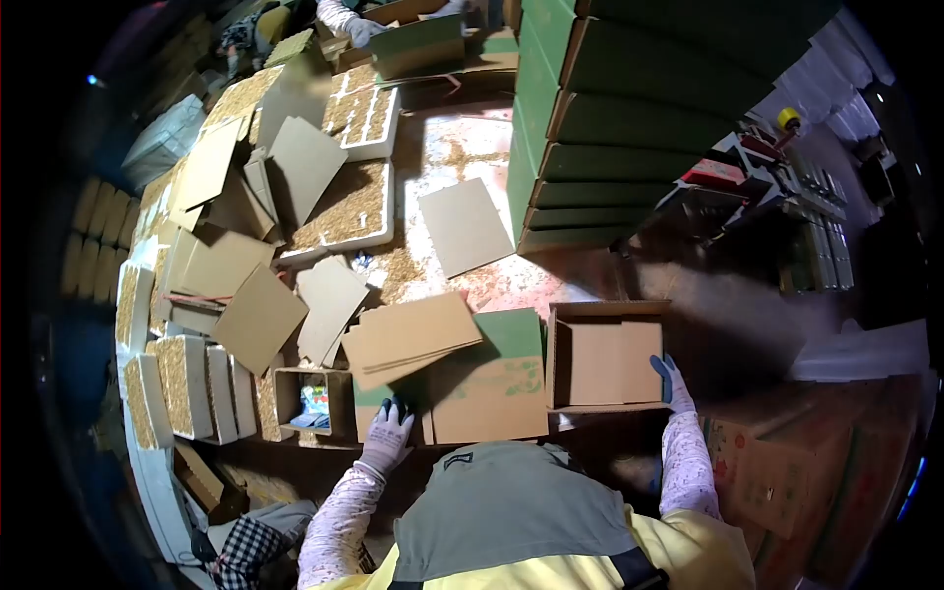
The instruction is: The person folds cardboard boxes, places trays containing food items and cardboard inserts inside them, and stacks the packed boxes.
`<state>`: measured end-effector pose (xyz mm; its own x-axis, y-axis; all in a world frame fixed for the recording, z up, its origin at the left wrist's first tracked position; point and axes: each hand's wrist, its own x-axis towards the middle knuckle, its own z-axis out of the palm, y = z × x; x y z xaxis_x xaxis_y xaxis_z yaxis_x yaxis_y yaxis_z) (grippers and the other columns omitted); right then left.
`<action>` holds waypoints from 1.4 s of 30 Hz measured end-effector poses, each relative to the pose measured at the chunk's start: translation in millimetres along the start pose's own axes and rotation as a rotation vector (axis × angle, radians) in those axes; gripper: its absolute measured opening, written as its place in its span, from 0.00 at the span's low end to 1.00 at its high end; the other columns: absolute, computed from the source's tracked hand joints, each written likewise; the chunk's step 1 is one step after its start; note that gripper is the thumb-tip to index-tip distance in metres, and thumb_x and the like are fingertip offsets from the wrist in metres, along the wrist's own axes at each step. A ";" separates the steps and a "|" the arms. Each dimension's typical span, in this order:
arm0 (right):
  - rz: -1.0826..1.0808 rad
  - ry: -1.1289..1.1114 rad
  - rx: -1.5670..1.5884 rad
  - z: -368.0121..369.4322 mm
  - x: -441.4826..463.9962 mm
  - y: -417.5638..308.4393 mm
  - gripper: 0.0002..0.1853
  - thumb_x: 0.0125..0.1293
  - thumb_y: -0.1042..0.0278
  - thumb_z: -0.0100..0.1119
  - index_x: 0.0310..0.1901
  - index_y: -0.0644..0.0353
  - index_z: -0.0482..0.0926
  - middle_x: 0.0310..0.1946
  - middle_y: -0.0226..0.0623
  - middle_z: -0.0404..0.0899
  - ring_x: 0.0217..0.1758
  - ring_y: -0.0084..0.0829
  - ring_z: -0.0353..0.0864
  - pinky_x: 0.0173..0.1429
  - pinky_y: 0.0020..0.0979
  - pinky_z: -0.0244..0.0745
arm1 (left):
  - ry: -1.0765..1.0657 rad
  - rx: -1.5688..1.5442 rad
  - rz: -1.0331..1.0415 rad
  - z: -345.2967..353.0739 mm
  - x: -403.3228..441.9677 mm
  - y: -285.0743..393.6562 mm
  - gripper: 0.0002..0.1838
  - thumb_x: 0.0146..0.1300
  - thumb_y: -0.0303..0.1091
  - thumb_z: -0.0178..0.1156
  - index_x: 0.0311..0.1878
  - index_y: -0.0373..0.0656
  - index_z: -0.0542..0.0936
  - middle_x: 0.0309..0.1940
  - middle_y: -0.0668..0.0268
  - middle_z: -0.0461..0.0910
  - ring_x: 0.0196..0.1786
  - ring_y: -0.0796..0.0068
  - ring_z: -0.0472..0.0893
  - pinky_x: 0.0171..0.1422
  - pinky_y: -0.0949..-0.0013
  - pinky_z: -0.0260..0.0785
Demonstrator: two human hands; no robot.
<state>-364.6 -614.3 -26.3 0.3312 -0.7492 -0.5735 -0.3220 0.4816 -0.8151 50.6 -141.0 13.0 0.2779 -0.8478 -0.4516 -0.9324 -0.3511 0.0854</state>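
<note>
My left hand [389,433], in a white glove with dark fingertips, lies with its fingers stretched out on the front left edge of a flattened green and brown carton [492,405]. Several loose cardboard sheets [413,334] are stacked on that carton, just beyond my fingers. To the right stands an open cardboard box [558,359], with a flat brown cardboard piece [600,366] inside. My right hand [675,385], gloved the same way, grips the box's right wall near the front corner, its thumb and finger apart over the rim.
A tall stack of green cartons [610,128] rises at the back right. Foam trays of brown material [344,211] and scattered cardboard sheets [261,315] cover the left. A small box with colourful packets [285,398] sits left of me. Across the table, another person's gloved hand [366,31] is at a carton.
</note>
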 end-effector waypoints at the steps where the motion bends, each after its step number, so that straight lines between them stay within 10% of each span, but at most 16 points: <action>1: -0.118 -0.054 -0.120 -7.8 2.4 5.7 0.28 0.66 0.59 0.65 0.65 0.60 0.74 0.56 0.35 0.79 0.60 0.26 0.75 0.63 0.31 0.71 | -0.015 -0.045 0.011 -12.8 -9.3 -4.4 0.41 0.51 0.45 0.73 0.69 0.48 0.69 0.70 0.45 0.64 0.70 0.45 0.68 0.69 0.52 0.67; 5: 0.006 0.217 -0.340 -18.3 19.2 -63.6 0.20 0.69 0.55 0.61 0.55 0.61 0.81 0.51 0.39 0.83 0.52 0.28 0.80 0.55 0.32 0.75 | 0.197 -0.030 0.107 -112.2 -53.4 -16.5 0.26 0.58 0.40 0.67 0.60 0.46 0.77 0.56 0.56 0.81 0.53 0.60 0.83 0.50 0.59 0.78; 7: -0.489 0.298 -0.475 11.8 -2.4 -124.6 0.16 0.73 0.60 0.58 0.55 0.62 0.79 0.49 0.40 0.83 0.49 0.29 0.81 0.55 0.30 0.77 | 0.193 -0.053 0.047 -198.6 -71.0 -3.2 0.15 0.61 0.41 0.66 0.48 0.46 0.80 0.38 0.57 0.84 0.39 0.60 0.85 0.41 0.60 0.77; 10: -0.726 -0.259 -0.025 159.5 -65.7 -175.7 0.08 0.67 0.72 0.55 0.47 0.60 0.73 0.40 0.33 0.77 0.40 0.26 0.79 0.49 0.28 0.78 | 0.360 -0.198 0.006 -247.3 -82.7 6.5 0.12 0.63 0.43 0.65 0.34 0.45 0.81 0.20 0.58 0.78 0.27 0.56 0.82 0.35 0.57 0.73; 13: -0.619 -0.107 -0.271 312.5 -98.5 -165.9 0.17 0.58 0.61 0.73 0.27 0.60 0.74 0.22 0.30 0.74 0.27 0.25 0.76 0.32 0.37 0.70 | 0.373 -0.146 0.067 -220.2 -65.3 4.4 0.12 0.60 0.43 0.67 0.36 0.45 0.81 0.19 0.58 0.78 0.25 0.56 0.81 0.31 0.54 0.70; 15: -0.600 0.077 -0.594 359.1 -106.5 -172.7 0.25 0.51 0.45 0.78 0.27 0.60 0.78 0.20 0.34 0.77 0.25 0.29 0.76 0.32 0.36 0.71 | 0.674 -0.115 0.121 -191.4 -63.0 5.4 0.14 0.58 0.45 0.68 0.31 0.44 0.80 0.19 0.56 0.77 0.26 0.53 0.81 0.31 0.54 0.69; 16: -0.630 -0.056 -0.109 371.2 -64.8 -132.8 0.25 0.52 0.43 0.76 0.27 0.60 0.79 0.21 0.36 0.79 0.26 0.29 0.77 0.33 0.35 0.72 | 0.579 -0.125 -0.031 -191.8 -65.1 3.7 0.13 0.58 0.46 0.67 0.31 0.46 0.81 0.22 0.58 0.79 0.27 0.54 0.81 0.32 0.55 0.70; 22: -0.989 -0.433 -0.925 328.7 -171.2 -172.2 0.15 0.56 0.55 0.64 0.36 0.59 0.79 0.29 0.42 0.81 0.35 0.40 0.84 0.42 0.43 0.79 | 0.457 0.028 -0.328 -172.3 -39.8 9.4 0.10 0.58 0.43 0.64 0.26 0.48 0.83 0.21 0.60 0.81 0.27 0.56 0.83 0.31 0.56 0.73; 25: -1.157 -0.769 -1.402 356.6 -154.0 -98.9 0.15 0.58 0.54 0.61 0.42 0.55 0.80 0.40 0.39 0.83 0.44 0.42 0.84 0.49 0.44 0.79 | 0.400 0.064 0.096 -125.5 2.5 43.8 0.07 0.58 0.39 0.61 0.33 0.48 0.84 0.24 0.62 0.82 0.29 0.59 0.83 0.35 0.58 0.74; 27: -1.233 -1.057 -1.428 334.3 -121.4 -90.6 0.15 0.59 0.54 0.63 0.45 0.50 0.80 0.59 0.38 0.75 0.63 0.40 0.75 0.60 0.41 0.73 | 0.402 0.144 0.253 -115.6 16.9 21.9 0.10 0.59 0.38 0.59 0.41 0.49 0.84 0.37 0.60 0.82 0.43 0.58 0.82 0.50 0.54 0.76; 29: -1.540 -0.788 -1.619 280.1 -140.1 -123.4 0.23 0.58 0.52 0.64 0.54 0.50 0.80 0.68 0.44 0.67 0.71 0.48 0.66 0.69 0.53 0.63 | 0.740 0.336 0.429 -138.9 19.5 12.8 0.17 0.61 0.36 0.56 0.53 0.52 0.83 0.66 0.53 0.70 0.69 0.52 0.69 0.72 0.38 0.60; 32: -1.029 -0.938 -1.828 254.1 -170.9 -121.7 0.50 0.53 0.40 0.71 0.75 0.50 0.60 0.79 0.53 0.42 0.82 0.57 0.42 0.78 0.58 0.48 | 0.729 0.276 0.094 -191.9 33.9 20.2 0.36 0.56 0.36 0.64 0.71 0.54 0.69 0.70 0.50 0.66 0.68 0.50 0.69 0.70 0.45 0.63; 33: -0.981 -0.893 -1.338 248.9 -153.6 -82.7 0.54 0.54 0.36 0.71 0.76 0.53 0.56 0.80 0.52 0.42 0.82 0.58 0.39 0.80 0.55 0.43 | 0.669 0.161 0.032 -193.6 44.8 14.2 0.43 0.53 0.37 0.69 0.75 0.51 0.64 0.69 0.48 0.67 0.65 0.50 0.71 0.68 0.49 0.65; 35: -0.821 -0.700 -0.530 270.5 -136.6 -56.6 0.58 0.52 0.36 0.74 0.77 0.57 0.53 0.79 0.53 0.43 0.82 0.54 0.42 0.82 0.47 0.44 | 0.672 -0.266 -0.072 -191.8 43.0 17.3 0.53 0.44 0.41 0.77 0.75 0.38 0.61 0.64 0.45 0.71 0.59 0.52 0.75 0.62 0.53 0.68; 37: -0.504 -0.159 -0.491 285.1 -136.9 -60.8 0.54 0.58 0.47 0.73 0.76 0.66 0.52 0.77 0.54 0.52 0.80 0.46 0.53 0.80 0.38 0.51 | 0.601 -0.456 0.012 -189.7 3.3 46.8 0.57 0.43 0.50 0.78 0.72 0.28 0.60 0.64 0.40 0.70 0.61 0.47 0.74 0.65 0.51 0.66; 42: -0.201 -0.338 0.207 302.7 -102.6 -65.9 0.42 0.62 0.51 0.73 0.69 0.69 0.66 0.63 0.46 0.75 0.68 0.36 0.72 0.70 0.33 0.68 | 0.441 -0.130 0.087 -135.8 -25.0 94.3 0.51 0.48 0.47 0.71 0.73 0.34 0.61 0.71 0.32 0.57 0.74 0.32 0.57 0.79 0.39 0.44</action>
<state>-108.9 -431.5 61.5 0.6518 -0.6629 -0.3684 -0.0485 0.4483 -0.8926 -12.8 -206.9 152.9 0.2982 -0.9543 -0.0195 -0.9276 -0.2946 0.2297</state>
